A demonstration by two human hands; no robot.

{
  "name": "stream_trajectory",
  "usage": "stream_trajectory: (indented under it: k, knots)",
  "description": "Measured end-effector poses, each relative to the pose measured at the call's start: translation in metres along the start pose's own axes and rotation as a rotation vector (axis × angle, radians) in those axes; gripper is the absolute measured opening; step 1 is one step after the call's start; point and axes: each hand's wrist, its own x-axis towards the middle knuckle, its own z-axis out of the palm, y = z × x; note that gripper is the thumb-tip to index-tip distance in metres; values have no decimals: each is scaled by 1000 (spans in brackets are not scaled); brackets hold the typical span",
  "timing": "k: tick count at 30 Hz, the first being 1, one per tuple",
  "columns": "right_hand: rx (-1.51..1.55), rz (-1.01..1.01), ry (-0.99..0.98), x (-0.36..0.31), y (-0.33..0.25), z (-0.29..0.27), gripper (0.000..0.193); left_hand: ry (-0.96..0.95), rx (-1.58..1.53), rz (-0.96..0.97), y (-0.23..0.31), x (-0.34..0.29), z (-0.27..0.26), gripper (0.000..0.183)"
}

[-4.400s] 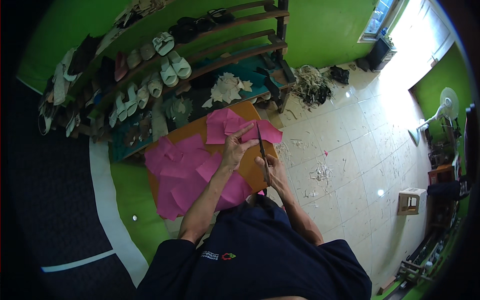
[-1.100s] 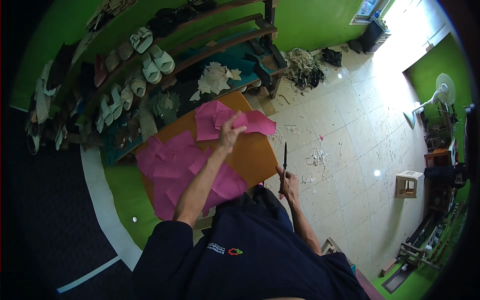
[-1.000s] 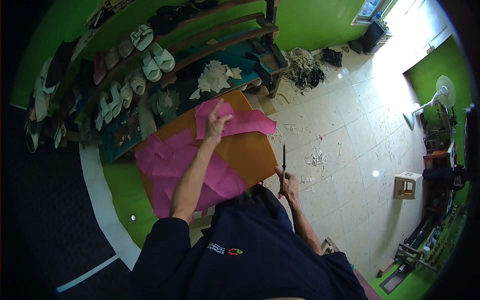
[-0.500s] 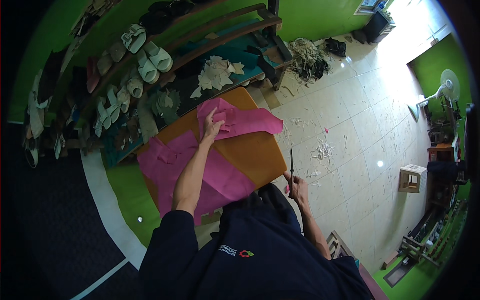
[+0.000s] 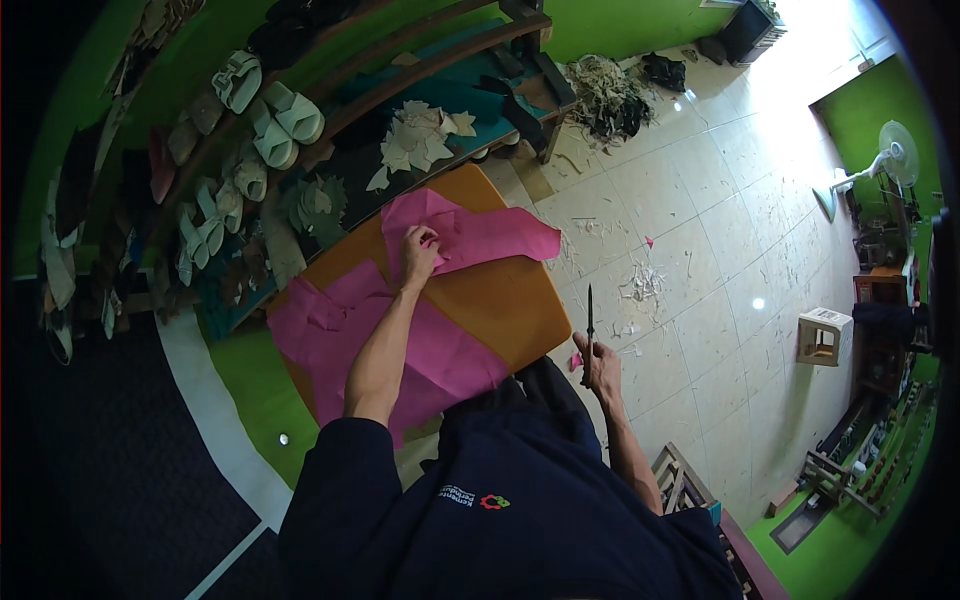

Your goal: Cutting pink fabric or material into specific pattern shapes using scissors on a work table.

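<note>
My left hand [image 5: 419, 262] is over the far pink sheet [image 5: 505, 235], its fingers curled around a small pink piece [image 5: 428, 239] that is partly hidden. Crumpled pink material lies right beside these fingers. In my right hand [image 5: 604, 373], off the right edge of the orange tabletop [image 5: 510, 305], is a pair of dark scissors [image 5: 590, 318]. Their blades look closed and point away from me. A second, larger pink sheet [image 5: 430, 350] spreads over the near left of the tabletop, under my left forearm, and overhangs the near edge.
Pale sandals [image 5: 288, 122] line a rack at the far left. Behind the table, a bench holds light offcuts [image 5: 418, 138] and green offcuts [image 5: 318, 208]. Shreds [image 5: 643, 285] litter the tiled floor; a scrap heap [image 5: 608, 98] lies farther off. At right stand a stool [image 5: 824, 336] and fan [image 5: 896, 155].
My left hand's fingers have gone from reaching out over the small pink pieces to curling around one, drawn slightly nearer. The scissors in my right hand have shifted slightly right and away from me.
</note>
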Motion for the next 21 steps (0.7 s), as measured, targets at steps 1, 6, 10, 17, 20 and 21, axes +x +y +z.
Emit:
stream_trajectory:
  k: [1,6,10,17,20,21]
  knots:
    - [-6,-12,-3,1,-3,0,72,-58,-142,4,2,0,-3,20]
    - [1,21,-43,1,-19,-6,71,-103,-211,-9,-2,-1,-22,35]
    - [24,11,-66,0,-23,-4,72,-130,-343,-156,-3,6,-34,54]
    - [-67,4,-117,4,-16,-1,69,-116,-55,-206,14,13,-27,76]
    - [-66,-78,-115,5,-15,13,61,197,393,182,1,-8,-27,89]
    - [-189,-210,-111,7,-13,15,59,281,222,27,1,-17,-27,92]
